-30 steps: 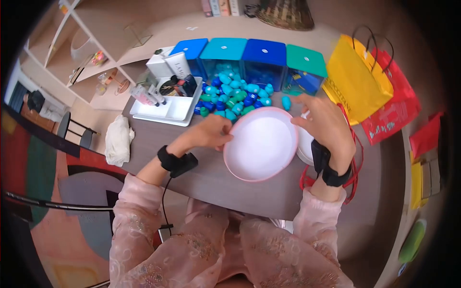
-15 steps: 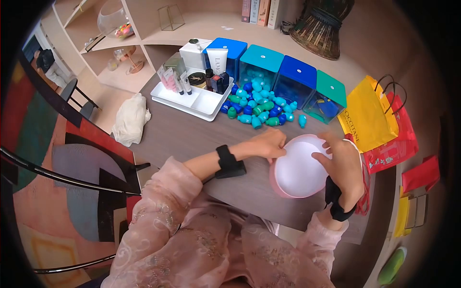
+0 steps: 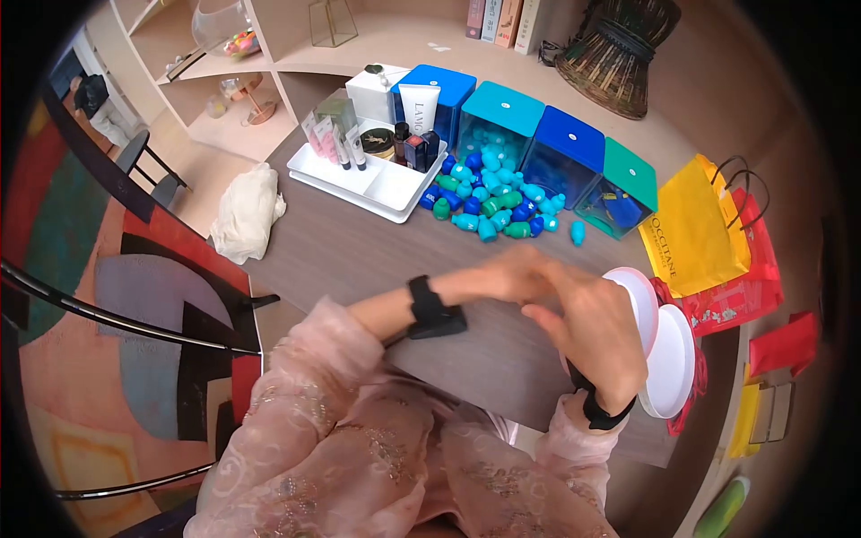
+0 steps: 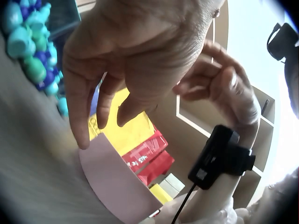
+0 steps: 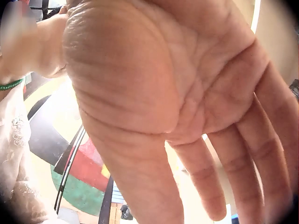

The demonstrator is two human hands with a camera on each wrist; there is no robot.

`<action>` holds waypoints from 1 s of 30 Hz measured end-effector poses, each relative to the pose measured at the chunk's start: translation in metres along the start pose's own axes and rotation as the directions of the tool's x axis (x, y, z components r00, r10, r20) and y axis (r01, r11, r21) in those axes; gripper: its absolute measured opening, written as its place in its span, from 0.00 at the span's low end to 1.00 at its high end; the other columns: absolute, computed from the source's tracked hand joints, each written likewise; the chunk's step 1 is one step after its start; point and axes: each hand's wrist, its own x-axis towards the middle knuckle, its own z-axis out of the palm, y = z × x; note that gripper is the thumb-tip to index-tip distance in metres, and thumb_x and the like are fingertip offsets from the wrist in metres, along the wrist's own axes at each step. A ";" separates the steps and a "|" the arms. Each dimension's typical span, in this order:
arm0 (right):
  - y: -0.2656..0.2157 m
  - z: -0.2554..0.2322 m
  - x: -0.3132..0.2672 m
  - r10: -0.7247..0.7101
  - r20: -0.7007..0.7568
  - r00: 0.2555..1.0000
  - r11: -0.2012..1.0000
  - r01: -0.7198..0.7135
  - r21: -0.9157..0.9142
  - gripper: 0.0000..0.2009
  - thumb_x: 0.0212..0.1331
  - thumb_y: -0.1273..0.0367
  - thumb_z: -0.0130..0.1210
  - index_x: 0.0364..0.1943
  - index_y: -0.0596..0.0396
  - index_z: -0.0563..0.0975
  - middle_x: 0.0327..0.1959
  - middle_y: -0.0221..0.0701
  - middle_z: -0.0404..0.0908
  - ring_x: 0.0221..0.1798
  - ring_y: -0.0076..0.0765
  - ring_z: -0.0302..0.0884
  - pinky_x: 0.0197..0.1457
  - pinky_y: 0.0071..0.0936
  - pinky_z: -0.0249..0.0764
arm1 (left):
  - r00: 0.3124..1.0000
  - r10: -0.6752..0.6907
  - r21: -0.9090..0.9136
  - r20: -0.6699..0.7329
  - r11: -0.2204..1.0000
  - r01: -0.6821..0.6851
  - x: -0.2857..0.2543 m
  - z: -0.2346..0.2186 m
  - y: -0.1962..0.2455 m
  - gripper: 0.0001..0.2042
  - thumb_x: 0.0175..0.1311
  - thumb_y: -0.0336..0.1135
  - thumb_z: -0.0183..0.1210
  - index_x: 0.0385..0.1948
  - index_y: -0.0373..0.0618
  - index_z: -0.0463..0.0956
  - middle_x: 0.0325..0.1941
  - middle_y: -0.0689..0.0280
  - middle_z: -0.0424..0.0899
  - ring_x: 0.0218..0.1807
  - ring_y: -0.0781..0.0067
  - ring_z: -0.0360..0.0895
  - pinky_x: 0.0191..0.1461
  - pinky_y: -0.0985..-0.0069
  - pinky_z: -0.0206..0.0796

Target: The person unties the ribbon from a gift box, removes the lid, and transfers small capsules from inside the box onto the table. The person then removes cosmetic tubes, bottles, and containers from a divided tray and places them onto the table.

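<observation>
A pink box with a white inside (image 3: 635, 300) stands on the table to the right, partly hidden behind my right hand (image 3: 596, 332). My left hand (image 3: 520, 273) is in front of the bottle pile, overlapped by the right hand in the head view. In the left wrist view its fingers point down loosely, one fingertip close to the edge of the pink box wall (image 4: 114, 182). The right hand's fingers (image 5: 238, 163) extend with nothing against the palm. Beside the pink box, a white oval piece with a pale rim (image 3: 671, 363) leans at the table's right side.
Several small blue, teal and green bottles (image 3: 493, 202) lie heaped before lidded bins (image 3: 502, 108). A white tray (image 3: 395, 188) of cosmetics stands to the left, near a cream cloth bundle (image 3: 249, 215). Yellow (image 3: 695, 224) and red (image 3: 762, 278) paper bags stand at the right.
The pink box has shifted right, out from between my hands, and both hands have let go of it. My right hand has come left over the left one. The white oval piece now shows more fully.
</observation>
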 end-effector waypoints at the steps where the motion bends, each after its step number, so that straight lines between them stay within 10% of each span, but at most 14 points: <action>1: 0.005 -0.001 0.001 0.004 -0.012 1.000 1.000 -0.004 0.015 0.19 0.41 0.70 0.65 0.42 0.56 0.76 0.35 0.41 0.81 0.36 0.48 0.78 0.37 0.36 0.71 | 0.962 -0.274 -0.099 -0.001 0.957 0.273 -0.012 -0.030 -0.001 0.08 0.54 0.35 0.59 0.29 0.40 0.80 0.30 0.58 0.83 0.33 0.64 0.81 0.35 0.68 0.70; 7: 0.033 -0.014 -0.004 0.056 -0.099 0.994 0.998 -0.059 -0.025 0.19 0.43 0.70 0.65 0.43 0.55 0.75 0.30 0.40 0.80 0.32 0.46 0.77 0.33 0.38 0.70 | 0.784 0.034 0.302 -0.619 0.933 0.197 -0.045 -0.133 -0.064 0.06 0.51 0.32 0.63 0.25 0.39 0.81 0.28 0.59 0.83 0.28 0.67 0.80 0.35 0.70 0.70; 14: 0.059 -0.017 -0.011 0.171 -0.228 0.958 0.985 -0.164 0.049 0.21 0.42 0.69 0.66 0.44 0.55 0.77 0.30 0.41 0.80 0.33 0.45 0.79 0.35 0.37 0.71 | 0.742 -0.041 0.459 -0.669 0.763 0.455 -0.035 -0.153 -0.080 0.10 0.47 0.35 0.66 0.29 0.40 0.78 0.31 0.57 0.82 0.36 0.57 0.79 0.39 0.65 0.69; 30: 0.067 -0.025 -0.019 0.206 -0.255 0.945 0.976 -0.180 0.122 0.22 0.42 0.69 0.66 0.46 0.51 0.76 0.32 0.42 0.81 0.35 0.44 0.80 0.37 0.36 0.72 | 0.707 0.072 0.473 -0.703 0.790 0.390 -0.019 -0.152 -0.079 0.13 0.41 0.30 0.64 0.31 0.37 0.80 0.31 0.54 0.82 0.33 0.58 0.80 0.40 0.67 0.71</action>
